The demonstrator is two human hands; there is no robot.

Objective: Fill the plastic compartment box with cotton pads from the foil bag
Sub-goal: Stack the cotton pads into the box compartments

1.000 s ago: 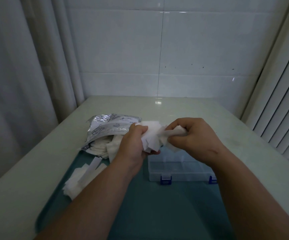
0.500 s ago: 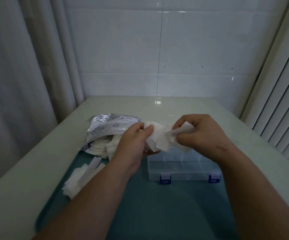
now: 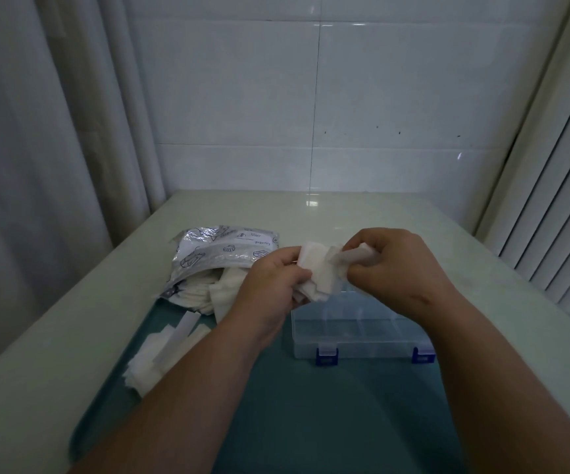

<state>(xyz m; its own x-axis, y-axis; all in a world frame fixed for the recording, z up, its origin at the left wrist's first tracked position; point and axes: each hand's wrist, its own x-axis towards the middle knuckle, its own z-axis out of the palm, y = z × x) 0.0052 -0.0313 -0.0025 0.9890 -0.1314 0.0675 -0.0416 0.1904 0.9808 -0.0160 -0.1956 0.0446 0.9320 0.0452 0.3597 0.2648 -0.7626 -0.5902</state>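
Observation:
A clear plastic compartment box (image 3: 362, 331) with blue latches lies open on the teal mat, its visible compartments showing no pads. Above its far edge my left hand (image 3: 273, 285) grips a small bunch of white cotton pads (image 3: 317, 273). My right hand (image 3: 392, 265) pinches one folded pad (image 3: 353, 254) at the top of that bunch. The silver foil bag (image 3: 222, 251) lies to the left with its mouth toward me, and more white pads (image 3: 208, 292) spill out of it.
A loose heap of pads (image 3: 160, 354) lies on the left edge of the teal mat (image 3: 310, 415). The mat sits on a pale table (image 3: 362, 210) with a tiled wall behind, a curtain on the left and blinds on the right.
Both hands have shifted slightly to the right with the pads. My right hand has drawn one pad up and away from the bunch held in my left hand.

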